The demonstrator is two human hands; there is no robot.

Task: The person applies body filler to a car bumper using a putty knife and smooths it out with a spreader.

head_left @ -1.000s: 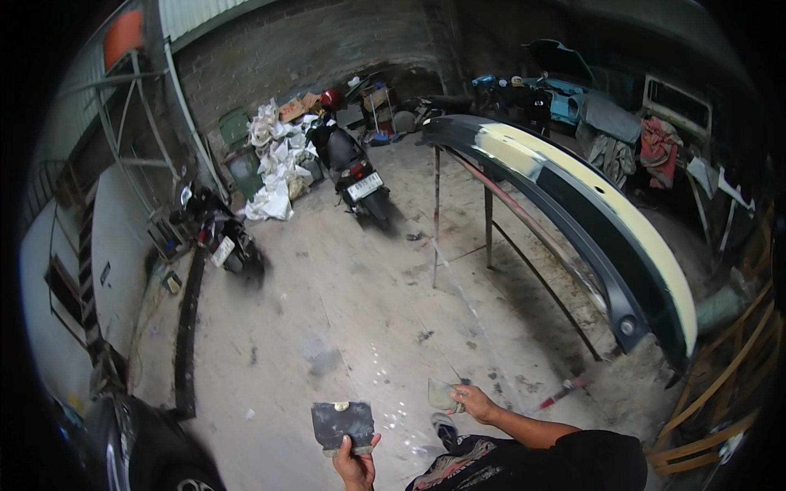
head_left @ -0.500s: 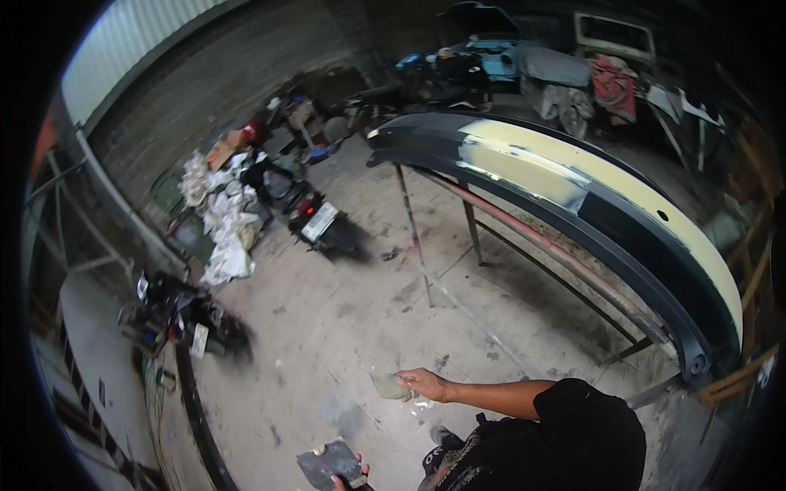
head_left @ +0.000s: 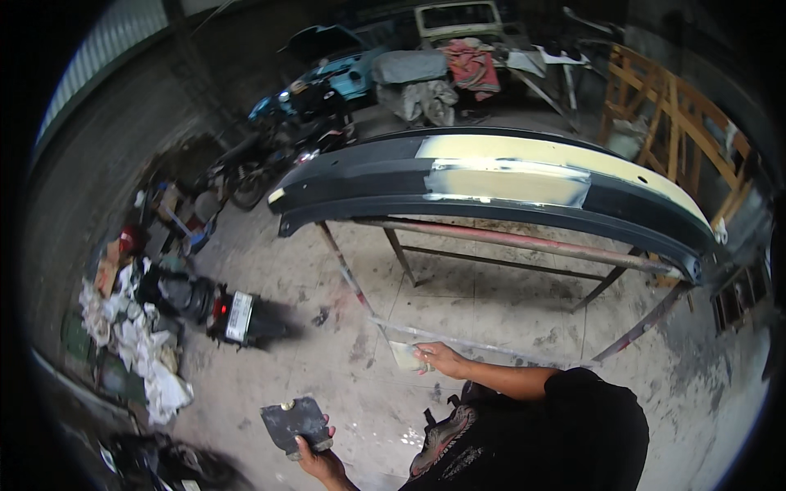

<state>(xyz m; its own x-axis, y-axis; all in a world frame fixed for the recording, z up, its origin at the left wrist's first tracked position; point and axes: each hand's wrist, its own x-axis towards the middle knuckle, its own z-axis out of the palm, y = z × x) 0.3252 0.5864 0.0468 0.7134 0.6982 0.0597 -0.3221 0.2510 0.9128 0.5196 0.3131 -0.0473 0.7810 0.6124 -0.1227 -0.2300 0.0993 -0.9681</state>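
My left hand (head_left: 321, 460) grips a dark flat board (head_left: 296, 425) by its near edge, thumb on top and fingertips round the side. A small pale lump of putty (head_left: 286, 404) sits at the board's far edge. In my right hand (head_left: 442, 358) is a thin, pale, flat putty spreader (head_left: 403, 357), pinched at one side with its blade pointing left. Beyond both hands lies a long car bumper (head_left: 360, 176), dark grey with cream-yellow areas and a patch of pale filler (head_left: 512, 184) near its middle. Neither hand touches it.
A metal stand (head_left: 491, 236) carries the bumper. Motorcycles, one with a lit red tail lamp (head_left: 223, 310), stand at left near white crumpled sheets (head_left: 151, 360). Farther back are a blue car (head_left: 344, 69), covered items (head_left: 413, 69) and a wooden frame (head_left: 675, 114).
My view has swung right, so the bumper now lies straight across ahead. The left hand and its board have come up more fully into view; both hands keep their hold.
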